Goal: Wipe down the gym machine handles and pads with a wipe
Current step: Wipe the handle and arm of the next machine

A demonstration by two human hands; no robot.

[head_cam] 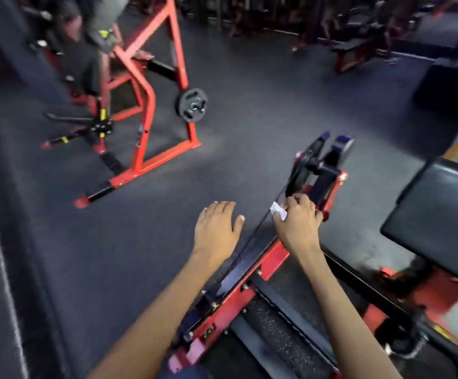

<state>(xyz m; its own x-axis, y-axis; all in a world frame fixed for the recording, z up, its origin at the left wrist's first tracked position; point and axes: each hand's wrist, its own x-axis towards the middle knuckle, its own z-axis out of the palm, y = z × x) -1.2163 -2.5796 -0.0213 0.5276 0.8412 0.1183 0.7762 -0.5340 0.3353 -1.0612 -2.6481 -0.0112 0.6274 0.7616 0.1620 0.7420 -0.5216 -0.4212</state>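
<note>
A wide stretch of dark rubber gym floor (249, 110) lies open ahead and to the left, bounded on the far left by a red steel-framed plate-loaded machine (145, 110) carrying a black weight plate (192, 104). Close in, a red and black machine frame rail (252, 272) runs diagonally from the bottom edge up toward a black pulley assembly (318, 160). A black padded vinyl seat (441, 214) fills the right edge.

The right hand (298, 222) curls over the upper end of the rail, fingers bent and clamped down, with a small white crumpled wipe (278, 211) pinched under the fingers and showing at the thumb side. The left hand (216, 228) hovers flat just left of the rail, fingers straight and close together, holding nothing.
</note>
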